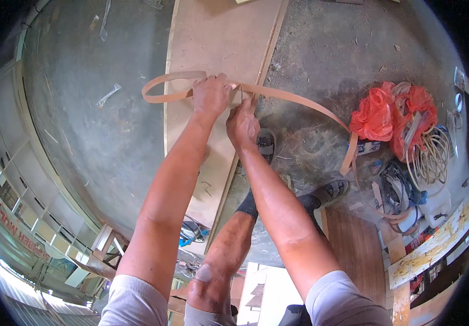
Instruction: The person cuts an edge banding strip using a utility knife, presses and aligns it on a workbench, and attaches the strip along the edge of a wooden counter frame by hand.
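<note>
A long tan strip of edge banding (294,98) crosses above a pale wooden board (207,43). Its left part curls back in a loop past the board's left edge, and its right part runs down toward the floor. My left hand (211,95) is closed on the strip where the loop meets the straight run. Just below and to the right, my right hand (243,124) is closed near the board's right edge. Something thin and dark sticks up from its fingers against the strip; its kind is too small to make out.
Red plastic bags (392,111) and a coil of pale hose (429,157) lie on the floor at right. A brown wood-grain panel (354,250) is at lower right. My feet, in dark sandals (329,191), stand by the board. A clear plastic scrap (108,95) lies left.
</note>
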Demonstrator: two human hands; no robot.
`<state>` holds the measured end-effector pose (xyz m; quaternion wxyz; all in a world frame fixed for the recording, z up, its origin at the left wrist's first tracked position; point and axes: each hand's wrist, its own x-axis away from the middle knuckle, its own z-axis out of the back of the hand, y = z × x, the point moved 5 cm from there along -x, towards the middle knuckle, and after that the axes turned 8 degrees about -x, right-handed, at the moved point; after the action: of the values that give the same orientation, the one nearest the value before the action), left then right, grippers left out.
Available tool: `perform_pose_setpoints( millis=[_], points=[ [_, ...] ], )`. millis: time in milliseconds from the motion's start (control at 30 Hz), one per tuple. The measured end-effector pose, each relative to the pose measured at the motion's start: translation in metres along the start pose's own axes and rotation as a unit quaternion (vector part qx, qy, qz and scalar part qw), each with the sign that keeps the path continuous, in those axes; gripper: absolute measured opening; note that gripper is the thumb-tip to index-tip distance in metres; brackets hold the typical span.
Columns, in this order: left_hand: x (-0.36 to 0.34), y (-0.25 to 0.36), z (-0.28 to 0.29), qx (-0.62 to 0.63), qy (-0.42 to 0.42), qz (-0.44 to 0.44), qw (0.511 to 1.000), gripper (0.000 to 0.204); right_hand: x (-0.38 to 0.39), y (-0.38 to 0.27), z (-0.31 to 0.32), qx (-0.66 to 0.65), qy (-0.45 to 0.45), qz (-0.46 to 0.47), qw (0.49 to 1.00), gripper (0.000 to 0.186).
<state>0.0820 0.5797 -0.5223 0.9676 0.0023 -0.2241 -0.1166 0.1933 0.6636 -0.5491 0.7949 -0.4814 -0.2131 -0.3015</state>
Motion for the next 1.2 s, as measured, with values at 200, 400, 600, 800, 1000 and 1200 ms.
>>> perform_pose_setpoints(
  millis=[200, 400, 600, 800, 1000, 1200],
  points=[
    [-0.006, -0.004, 0.0, 0.022, -0.068, 0.046, 0.996, 0.03, 0.002, 0.002, -0.005, -0.052, 0.086, 0.039, 0.994, 0.019],
    [-0.009, -0.002, 0.002, 0.03, -0.08, 0.063, 0.994, 0.027, -0.002, 0.001, -0.009, 0.004, 0.043, -0.005, 0.999, 0.018],
    [-0.009, -0.007, -0.002, 0.054, -0.039, 0.058, 0.996, 0.027, -0.005, -0.007, -0.008, 0.037, 0.058, -0.026, 0.997, 0.018],
    [-0.008, -0.01, -0.007, 0.069, -0.046, 0.08, 0.993, 0.025, -0.006, -0.007, -0.004, 0.066, 0.038, -0.041, 0.996, 0.018],
    [-0.007, -0.008, -0.007, 0.069, -0.031, 0.087, 0.993, 0.026, 0.001, -0.008, -0.007, 0.018, 0.06, 0.005, 0.998, 0.02],
    [-0.007, -0.01, -0.014, 0.057, -0.027, 0.073, 0.995, 0.033, 0.025, -0.001, -0.009, 0.018, 0.014, -0.072, 0.997, 0.018]
  ],
)
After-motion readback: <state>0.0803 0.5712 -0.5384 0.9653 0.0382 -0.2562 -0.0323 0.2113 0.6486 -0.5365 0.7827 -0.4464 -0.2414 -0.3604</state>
